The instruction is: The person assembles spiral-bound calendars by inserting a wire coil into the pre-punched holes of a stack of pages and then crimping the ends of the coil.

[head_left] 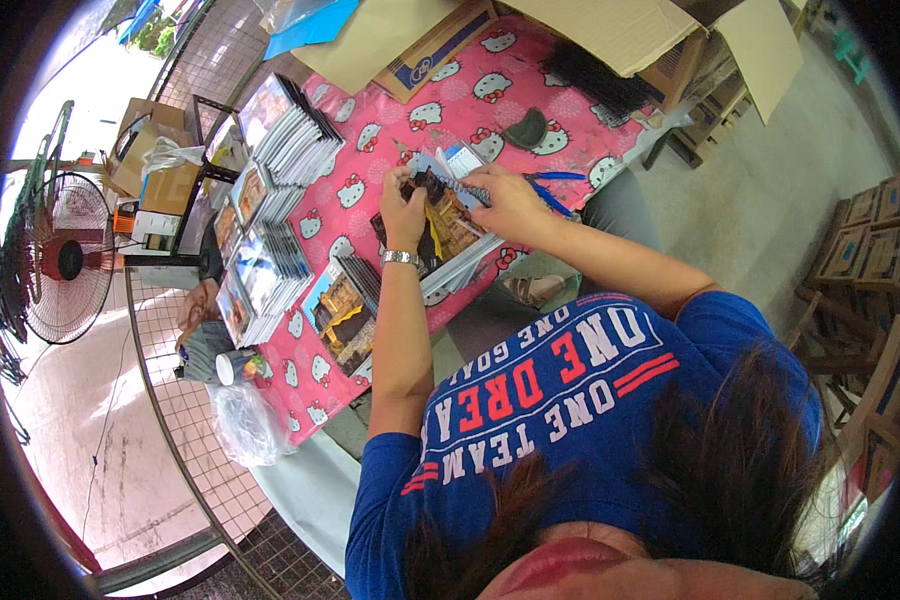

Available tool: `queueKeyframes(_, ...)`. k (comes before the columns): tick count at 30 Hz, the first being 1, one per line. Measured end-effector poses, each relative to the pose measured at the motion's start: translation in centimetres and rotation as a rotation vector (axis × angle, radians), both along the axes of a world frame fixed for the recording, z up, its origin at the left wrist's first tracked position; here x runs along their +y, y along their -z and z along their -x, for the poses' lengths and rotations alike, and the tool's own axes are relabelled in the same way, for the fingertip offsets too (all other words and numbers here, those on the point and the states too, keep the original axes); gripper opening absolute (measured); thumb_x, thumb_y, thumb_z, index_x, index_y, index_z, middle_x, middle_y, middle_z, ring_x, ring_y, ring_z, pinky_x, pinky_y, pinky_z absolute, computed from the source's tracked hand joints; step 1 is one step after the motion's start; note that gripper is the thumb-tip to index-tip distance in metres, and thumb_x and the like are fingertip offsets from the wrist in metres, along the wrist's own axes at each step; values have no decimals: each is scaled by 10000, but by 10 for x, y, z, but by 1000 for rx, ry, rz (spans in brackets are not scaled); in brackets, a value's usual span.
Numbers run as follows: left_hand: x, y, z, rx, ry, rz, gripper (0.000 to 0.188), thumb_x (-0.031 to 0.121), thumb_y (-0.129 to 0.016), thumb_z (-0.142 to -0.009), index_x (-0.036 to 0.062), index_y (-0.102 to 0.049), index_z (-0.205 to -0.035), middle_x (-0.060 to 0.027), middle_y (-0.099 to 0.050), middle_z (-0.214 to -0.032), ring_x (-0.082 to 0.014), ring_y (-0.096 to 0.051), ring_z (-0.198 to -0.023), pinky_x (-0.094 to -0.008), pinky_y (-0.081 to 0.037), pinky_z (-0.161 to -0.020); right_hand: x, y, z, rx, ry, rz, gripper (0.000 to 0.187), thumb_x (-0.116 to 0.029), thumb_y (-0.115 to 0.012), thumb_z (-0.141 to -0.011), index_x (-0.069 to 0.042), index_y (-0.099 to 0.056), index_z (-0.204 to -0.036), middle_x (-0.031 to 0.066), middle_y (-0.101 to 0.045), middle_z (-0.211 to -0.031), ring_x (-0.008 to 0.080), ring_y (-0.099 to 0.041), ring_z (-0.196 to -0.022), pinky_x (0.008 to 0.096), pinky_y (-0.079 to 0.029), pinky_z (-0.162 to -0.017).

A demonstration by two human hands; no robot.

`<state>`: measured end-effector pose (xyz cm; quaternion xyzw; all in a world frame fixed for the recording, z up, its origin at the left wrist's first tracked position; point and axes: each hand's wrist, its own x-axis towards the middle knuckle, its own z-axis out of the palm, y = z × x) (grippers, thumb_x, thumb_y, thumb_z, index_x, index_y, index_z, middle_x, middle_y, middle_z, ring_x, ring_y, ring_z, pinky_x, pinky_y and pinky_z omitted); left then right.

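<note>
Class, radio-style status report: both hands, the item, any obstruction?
Left hand and right hand both grip printed booklet over pink tablecloth. Booklet stacks alongside, not obstructing.

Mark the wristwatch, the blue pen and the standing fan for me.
Wristwatch (401, 258): head view, on the metal band around the left wrist.
Blue pen (555, 176): head view, mid-barrel, lying on the pink tablecloth.
Standing fan (67, 259): head view, on the red hub behind its grille.

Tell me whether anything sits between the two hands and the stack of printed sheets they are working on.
Nothing visible does. The left hand and the right hand both already rest on the stack of printed sheets, gripping its upper edge on the pink patterned tablecloth.
</note>
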<state>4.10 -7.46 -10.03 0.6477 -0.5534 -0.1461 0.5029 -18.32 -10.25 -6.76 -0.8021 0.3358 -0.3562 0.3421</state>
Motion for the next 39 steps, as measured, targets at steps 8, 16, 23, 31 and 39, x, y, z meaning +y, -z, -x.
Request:
queueKeyframes(8,12,-7,-2,232,25,95,276,-34,-544,-757,57,-500,-1014,-26,-508,-853,-134,-504,-779,-269,-453,-716,-42,-19,-3,17,-112,-280,472,-269,-700,-787,-71,-629,-1210,202,-676,-997,350,-650,-973,411,-506,-857)
queueKeyframes(16,12,-15,1,572,127,141,253,-41,-420,-760,47,-498,-984,1,-519,-839,-90,-494,-708,-224,-445,-635,-120,-4,-21,489,-469,27,402,-266,-725,-801,-94,-671,-1160,156,-636,-1060,323,-624,-995,415,-485,-875)
queueKeyframes(23,15,-16,-1,523,95,57,230,-8,-433,-777,24,-609,-923,11,-570,-824,-79,-507,-691,-222,-428,-637,-111,-20,-25,556,-419,229,375,-219,-726,-763,-85,-678,-1110,142,-628,-1019,346,-617,-988,464,-497,-821)
queueKeyframes(31,14,-16,2,502,86,64,196,-4,-463,-783,26,-595,-925,24,-544,-793,-84,-513,-697,-236,-439,-656,-112,-18,-29,472,-388,300,336,-203,-706,-774,-67,-670,-1078,124,-640,-1008,307,-637,-905,430,-516,-767)
queueKeyframes(39,11,-28,18,-11,94,-9,476,129,-732,-760,31,-585,-1201,-121,-630,-1097,-239,-589,-1006,-332,-450,-919,-119,-46,-32,59,-524,-844,480,-170,-746,-773,-59,-583,-1212,67,-658,-965,184,-631,-836,334,-514,-715)
